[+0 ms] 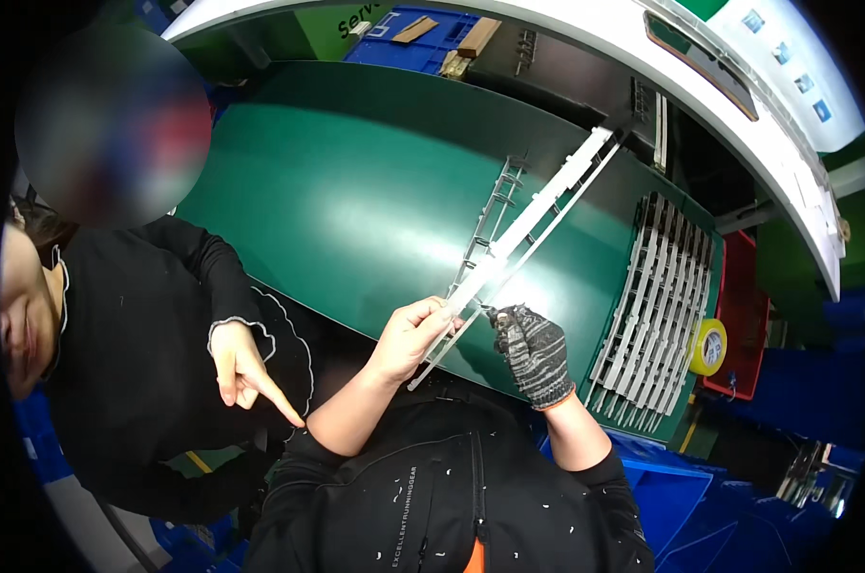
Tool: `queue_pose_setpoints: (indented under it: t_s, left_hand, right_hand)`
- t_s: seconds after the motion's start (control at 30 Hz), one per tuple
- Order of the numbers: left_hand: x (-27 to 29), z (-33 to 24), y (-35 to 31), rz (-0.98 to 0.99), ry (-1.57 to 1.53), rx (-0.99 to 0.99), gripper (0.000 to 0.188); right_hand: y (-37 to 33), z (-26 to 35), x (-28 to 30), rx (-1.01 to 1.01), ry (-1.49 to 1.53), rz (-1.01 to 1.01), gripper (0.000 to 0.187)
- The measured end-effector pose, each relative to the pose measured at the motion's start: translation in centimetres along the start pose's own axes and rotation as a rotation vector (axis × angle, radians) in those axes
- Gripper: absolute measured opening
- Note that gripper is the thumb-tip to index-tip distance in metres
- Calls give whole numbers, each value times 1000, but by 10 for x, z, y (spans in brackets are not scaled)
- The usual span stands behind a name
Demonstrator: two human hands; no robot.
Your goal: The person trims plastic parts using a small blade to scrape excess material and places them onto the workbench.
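A long white slotted plastic strip point(536, 212) slants from in front of my chest toward the far right, above the green table. My bare left hand point(409, 339) is closed around its near end. My right hand point(533, 351), in a grey and black knit glove with an orange cuff, is beside the strip's near part with curled fingers. A small dark piece shows at its fingertips, too small to name. A dark ladder-like plastic runner point(495, 215) lies just left of the strip, its near end hidden behind the strip and my left hand.
Several light slotted strips point(654, 310) lie in rows on the green table point(327, 162) at right. Beside them are a yellow tape roll point(709, 346) and a red bin point(741, 296). A co-worker's hand point(246, 368) points toward my left elbow. A white shelf point(585, 24) arches behind, holding a phone point(702, 65).
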State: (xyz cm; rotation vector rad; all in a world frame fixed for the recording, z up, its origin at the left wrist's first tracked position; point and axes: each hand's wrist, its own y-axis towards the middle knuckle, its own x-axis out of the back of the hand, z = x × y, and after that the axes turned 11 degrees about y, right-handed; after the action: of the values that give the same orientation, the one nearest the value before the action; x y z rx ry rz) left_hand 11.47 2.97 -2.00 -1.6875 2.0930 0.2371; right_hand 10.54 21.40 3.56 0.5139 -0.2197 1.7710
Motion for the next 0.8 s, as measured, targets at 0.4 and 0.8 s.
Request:
queue_pose_setpoints:
  t_s: [0.4, 0.8]
  left_hand:
    - [24, -4, -13, 27, 28, -18, 22]
    - [46, -11, -16, -124, 602, -162, 18]
  right_hand:
    - [-10, 7, -50, 76, -170, -79, 16]
    - [-14, 31, -50, -500, 1331, 460, 30]
